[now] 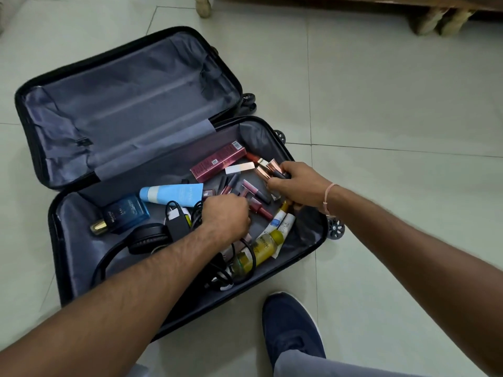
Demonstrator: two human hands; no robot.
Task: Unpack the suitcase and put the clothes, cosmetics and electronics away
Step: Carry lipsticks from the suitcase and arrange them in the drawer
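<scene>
Open black suitcase (35, 115) flat on a pale tiled floor (394, 104), far half bare grey lining, near half scattered with cosmetics and electronics. Right hand (298, 183) clamped around a bunch of rose-gold capped lipsticks (268, 170) near the wheel end. Left hand (224, 213) curled, knuckles up, among loose lip glosses (254, 190) and black cables (245, 257); grasp impossible to tell. Nearby: blue perfume bottle (123, 213), black headphones (147, 238), maroon box (217, 160), yellow bottle (262, 250). 1 navy shoe (292, 330) beside the case.
</scene>
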